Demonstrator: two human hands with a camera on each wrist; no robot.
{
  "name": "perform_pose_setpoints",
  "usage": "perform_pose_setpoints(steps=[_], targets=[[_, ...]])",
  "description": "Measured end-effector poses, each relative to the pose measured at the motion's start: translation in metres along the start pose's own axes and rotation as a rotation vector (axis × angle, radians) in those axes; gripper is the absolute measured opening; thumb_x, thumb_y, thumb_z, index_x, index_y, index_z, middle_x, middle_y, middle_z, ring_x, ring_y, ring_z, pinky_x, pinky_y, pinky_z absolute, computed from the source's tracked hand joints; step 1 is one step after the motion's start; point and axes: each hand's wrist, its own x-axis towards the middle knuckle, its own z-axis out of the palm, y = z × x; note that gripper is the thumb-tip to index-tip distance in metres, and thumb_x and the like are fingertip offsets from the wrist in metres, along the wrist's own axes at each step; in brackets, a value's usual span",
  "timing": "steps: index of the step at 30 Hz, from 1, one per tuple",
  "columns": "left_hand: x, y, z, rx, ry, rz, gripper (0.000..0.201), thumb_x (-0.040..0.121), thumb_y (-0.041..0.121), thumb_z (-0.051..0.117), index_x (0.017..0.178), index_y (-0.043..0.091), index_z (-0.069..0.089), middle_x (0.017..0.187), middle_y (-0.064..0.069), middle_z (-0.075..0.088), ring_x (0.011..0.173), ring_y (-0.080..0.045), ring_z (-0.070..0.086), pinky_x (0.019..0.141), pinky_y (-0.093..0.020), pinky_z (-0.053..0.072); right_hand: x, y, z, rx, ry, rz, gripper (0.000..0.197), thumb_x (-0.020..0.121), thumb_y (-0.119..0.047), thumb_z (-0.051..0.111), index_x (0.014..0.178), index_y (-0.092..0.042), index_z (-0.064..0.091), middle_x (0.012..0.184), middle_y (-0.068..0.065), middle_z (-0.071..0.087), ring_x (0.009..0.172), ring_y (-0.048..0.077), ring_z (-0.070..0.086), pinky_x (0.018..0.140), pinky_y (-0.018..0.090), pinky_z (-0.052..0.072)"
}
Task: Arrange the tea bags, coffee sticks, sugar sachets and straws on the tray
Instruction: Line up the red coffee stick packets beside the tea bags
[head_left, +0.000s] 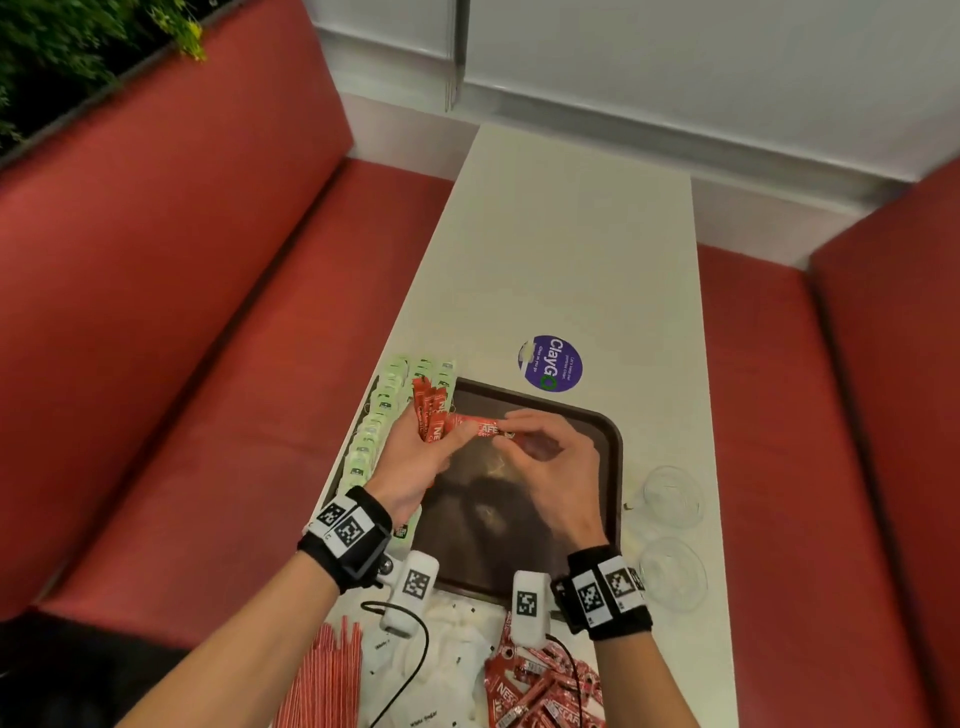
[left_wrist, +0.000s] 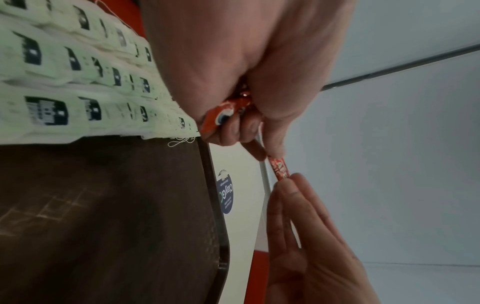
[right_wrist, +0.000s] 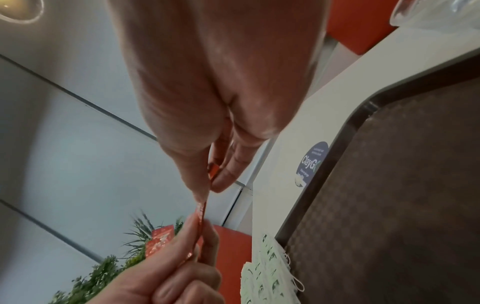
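Loose coffee sticks (head_left: 545, 686) wait behind my wrists while both hands, left hand (head_left: 415, 462) and right hand (head_left: 550, 462), pinch one coffee stick (head_left: 480, 427) above the tray (head_left: 615, 467); I'd square it against the left-hand bundle (head_left: 431, 410) beside the tea bags (head_left: 379, 415).
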Motion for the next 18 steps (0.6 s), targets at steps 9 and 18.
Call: perform_pose_setpoints(steps=[9,18], targets=[[0.013,0.000,-0.007,0.095,0.095,0.000,0.054,0.092,0.023,0.085,0.139,0.021,0.059,0.110,0.003,0.077,0.115,-0.023,0.071,0.095,-0.043,0.055,0.021,0.025,-0.002,0.132,0.041,0.255,0.022,0.091,-0.009,0.087,0.109,-0.015,0.077,0.101,0.009,0.082,0.095,0.034,0.079,0.092,0.045,0.065],[0.014,-0.003,-0.041,-0.292,0.062,-0.277,0.024,0.096,-0.004,0.062,0.104,0.013,0.047,0.084,-0.004,0.049,0.065,-0.013,0.048,0.054,-0.026,0.040,0.087,0.079,0.029,-0.298,0.157,0.254,0.017,0.090,-0.016,0.087,0.095,-0.027,0.076,0.085,-0.007,0.077,0.082,0.009,0.075,0.090,0.042,0.064]])
